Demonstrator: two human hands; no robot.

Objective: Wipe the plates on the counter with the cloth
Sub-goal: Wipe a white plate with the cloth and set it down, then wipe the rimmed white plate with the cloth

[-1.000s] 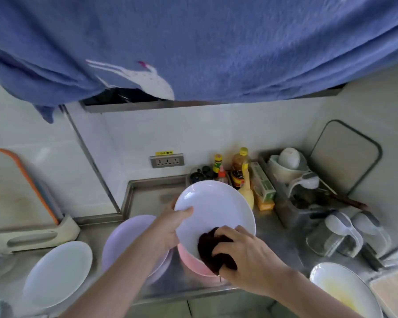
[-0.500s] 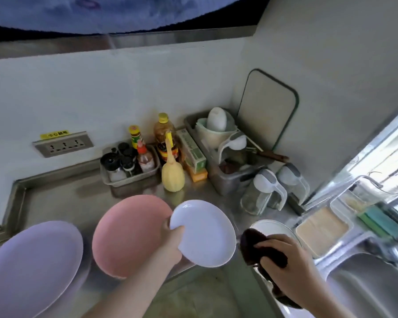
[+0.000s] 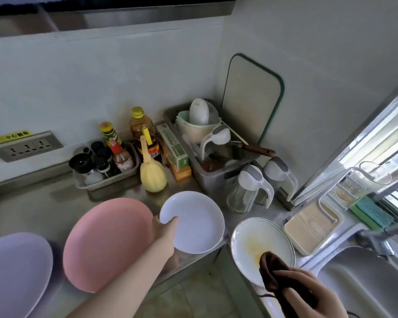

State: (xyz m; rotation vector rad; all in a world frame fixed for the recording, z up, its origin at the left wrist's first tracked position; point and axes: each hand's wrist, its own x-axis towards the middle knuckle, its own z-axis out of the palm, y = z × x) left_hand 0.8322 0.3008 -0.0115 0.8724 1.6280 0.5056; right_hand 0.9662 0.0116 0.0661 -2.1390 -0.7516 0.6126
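Note:
My left hand grips the left rim of a white plate, which lies low over the counter near its front edge. A pink plate lies to its left and a lilac plate further left. My right hand holds a dark brown cloth, and the cloth's tip touches a white plate with a yellow stain at the counter's corner.
Behind the plates stand a yellow squeeze bottle, a basket of condiment bottles, a grey bin of utensils and two glass jugs. A cutting board leans in the corner. The steel sink lies on the right.
The view swung right. My left hand carried the white plate from over the pink plate down to the right of it. My right hand took the cloth off it to the stained plate.

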